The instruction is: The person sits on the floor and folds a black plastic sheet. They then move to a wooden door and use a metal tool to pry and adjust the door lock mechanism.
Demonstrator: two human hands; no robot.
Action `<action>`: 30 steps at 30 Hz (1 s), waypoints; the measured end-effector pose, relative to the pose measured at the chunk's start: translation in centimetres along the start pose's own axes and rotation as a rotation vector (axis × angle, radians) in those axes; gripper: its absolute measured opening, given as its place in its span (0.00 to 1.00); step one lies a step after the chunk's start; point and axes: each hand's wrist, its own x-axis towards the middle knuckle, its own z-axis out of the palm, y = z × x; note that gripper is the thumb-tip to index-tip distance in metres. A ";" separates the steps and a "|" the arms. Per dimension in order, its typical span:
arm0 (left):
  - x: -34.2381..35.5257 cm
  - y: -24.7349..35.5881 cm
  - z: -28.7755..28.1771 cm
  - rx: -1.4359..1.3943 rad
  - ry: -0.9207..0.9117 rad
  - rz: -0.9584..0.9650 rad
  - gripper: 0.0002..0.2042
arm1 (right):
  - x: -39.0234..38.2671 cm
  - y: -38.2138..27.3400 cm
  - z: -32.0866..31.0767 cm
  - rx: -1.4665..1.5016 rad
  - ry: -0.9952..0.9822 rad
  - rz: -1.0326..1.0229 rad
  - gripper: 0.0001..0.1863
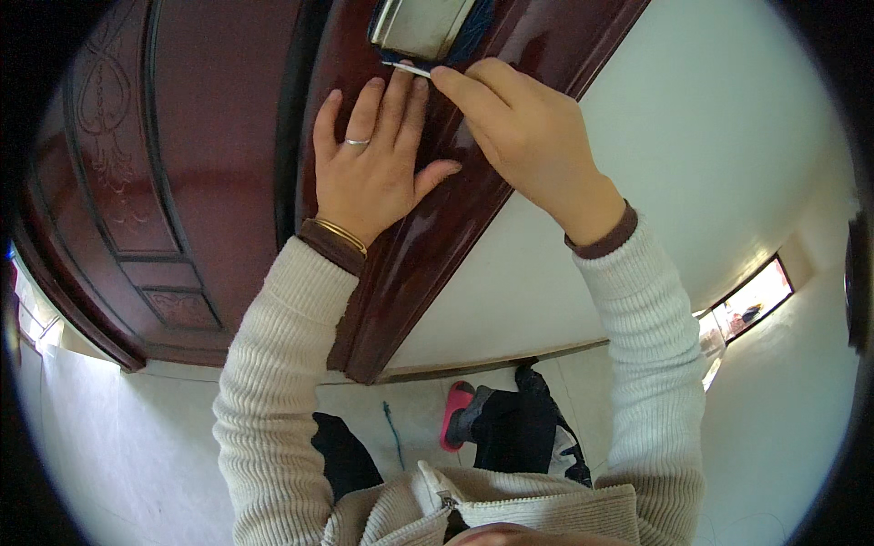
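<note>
My left hand (373,168) lies flat, fingers spread, on the glossy dark red door frame (364,309). Its fingertips reach the lower edge of a pale metal plate (423,25), whose top is cut off by the picture. Dark blue material (475,35), which looks stringy, borders that plate. Closed in a pinch, my right hand (533,132) holds a thin white stick (410,68). The stick lies across the tips of my left fingers, just below the plate. Its exact kind is too small to make out.
On the left stands a dark red door (223,136) with carved panels. A white wall (692,136) adjoins the frame on the right. Below, a blue-green cord (393,432) lies on the pale tiled floor (137,437), near a pink slipper (455,409) on my foot.
</note>
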 end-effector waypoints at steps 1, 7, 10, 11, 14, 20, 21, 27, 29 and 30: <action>0.0 0.1 0.0 0.004 0.007 -0.010 0.35 | 0.1 0.2 0.3 -0.033 0.001 -0.010 0.15; 0.1 0.4 -0.3 0.062 0.029 -0.005 0.34 | 0.5 0.3 0.8 -0.161 0.005 -0.041 0.15; 0.2 0.4 -0.3 0.056 0.041 -0.005 0.33 | 0.6 0.3 0.8 -0.199 0.016 -0.059 0.14; 0.2 0.4 -0.2 0.043 0.049 -0.006 0.33 | 0.6 0.2 0.8 -0.209 0.023 -0.066 0.13; 0.2 0.1 -0.3 0.016 0.069 -0.006 0.30 | 0.7 -0.2 0.8 -0.241 0.030 -0.074 0.12; 0.1 -0.6 -0.4 0.049 0.092 0.029 0.28 | 1.0 -0.9 0.5 -0.309 0.037 -0.077 0.08; 0.1 -0.7 -0.5 0.053 0.094 0.035 0.28 | 0.9 -1.1 0.5 -0.312 0.028 -0.069 0.08; 0.2 -0.8 -0.7 0.049 0.092 0.042 0.25 | 0.6 -1.1 0.1 -0.347 0.001 -0.050 0.07; 0.2 -0.9 -0.7 0.051 0.093 0.048 0.24 | 0.6 -1.1 0.1 -0.338 0.006 -0.052 0.07; 0.2 -1.0 -0.8 0.051 0.096 0.052 0.24 | 0.6 -1.1 0.0 -0.334 0.009 -0.053 0.07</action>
